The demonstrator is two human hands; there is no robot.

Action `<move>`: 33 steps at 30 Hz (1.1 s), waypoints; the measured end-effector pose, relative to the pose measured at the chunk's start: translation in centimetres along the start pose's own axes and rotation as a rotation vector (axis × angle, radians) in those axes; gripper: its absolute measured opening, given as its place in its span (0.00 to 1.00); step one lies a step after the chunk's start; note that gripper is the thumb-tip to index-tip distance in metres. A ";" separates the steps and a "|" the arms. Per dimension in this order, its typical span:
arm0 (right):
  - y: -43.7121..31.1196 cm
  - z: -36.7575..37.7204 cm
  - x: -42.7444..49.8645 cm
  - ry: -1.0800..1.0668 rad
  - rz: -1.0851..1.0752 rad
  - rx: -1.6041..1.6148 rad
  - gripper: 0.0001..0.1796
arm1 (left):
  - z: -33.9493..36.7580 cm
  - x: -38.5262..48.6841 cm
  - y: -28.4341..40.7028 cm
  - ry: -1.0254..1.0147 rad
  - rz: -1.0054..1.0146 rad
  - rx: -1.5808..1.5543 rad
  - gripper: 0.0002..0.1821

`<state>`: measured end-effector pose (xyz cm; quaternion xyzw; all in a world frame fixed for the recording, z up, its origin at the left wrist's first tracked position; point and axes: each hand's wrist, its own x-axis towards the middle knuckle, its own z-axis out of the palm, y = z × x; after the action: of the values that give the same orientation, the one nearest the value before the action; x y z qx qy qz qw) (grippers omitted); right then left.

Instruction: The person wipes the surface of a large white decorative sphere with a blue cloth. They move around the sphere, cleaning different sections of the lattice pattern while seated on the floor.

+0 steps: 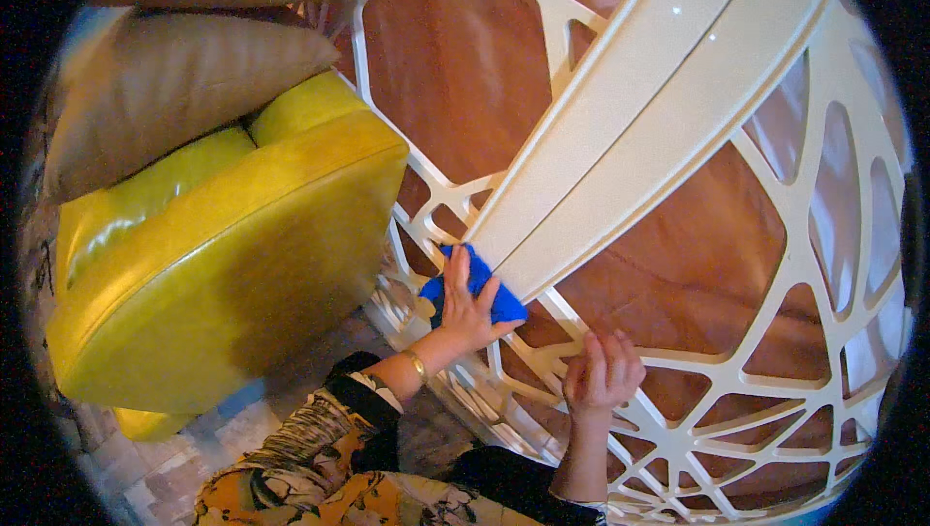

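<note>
My left hand (465, 308) lies spread over a blue cloth (505, 301), pressing it against the lower end of a long cream panel (625, 134). This glossy panel has a dark lengthwise seam and raised edges. A gold-coloured bangle (414, 366) circles my left wrist. To the right, my right hand (603, 370) has its fingers curled at a bar of the cream openwork lattice (676, 442). Whether those fingers grip the bar cannot be told. Parts of the cloth are hidden beneath my left hand.
A yellow-green upholstered seat (240, 272) stands close on the left, with brown cushions (196, 90) above it. Reddish-brown surface (458, 61) shows through the lattice openings. Below the seat is a patterned floor (174, 475).
</note>
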<state>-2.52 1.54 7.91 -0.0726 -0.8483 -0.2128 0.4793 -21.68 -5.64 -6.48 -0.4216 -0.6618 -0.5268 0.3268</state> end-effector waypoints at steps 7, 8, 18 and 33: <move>-0.3 3.0 -0.7 0.043 -0.062 -0.120 0.12 | -0.7 0.3 0.2 0.008 -0.012 -0.075 0.51; -0.4 3.2 -0.7 0.044 -0.054 -0.149 0.11 | -0.8 1.7 0.5 0.020 0.006 -0.082 0.50; -1.0 3.4 0.0 0.096 -0.029 -0.157 0.07 | -4.1 19.3 5.9 0.188 0.212 -0.075 0.48; -1.1 4.5 -0.4 0.113 0.005 -0.268 0.08 | -2.0 8.2 -1.7 0.144 0.036 -0.143 0.50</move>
<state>-6.17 2.54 5.22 -0.1263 -0.7836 -0.3268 0.5130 -26.77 -6.02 0.45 -0.4168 -0.5896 -0.5956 0.3519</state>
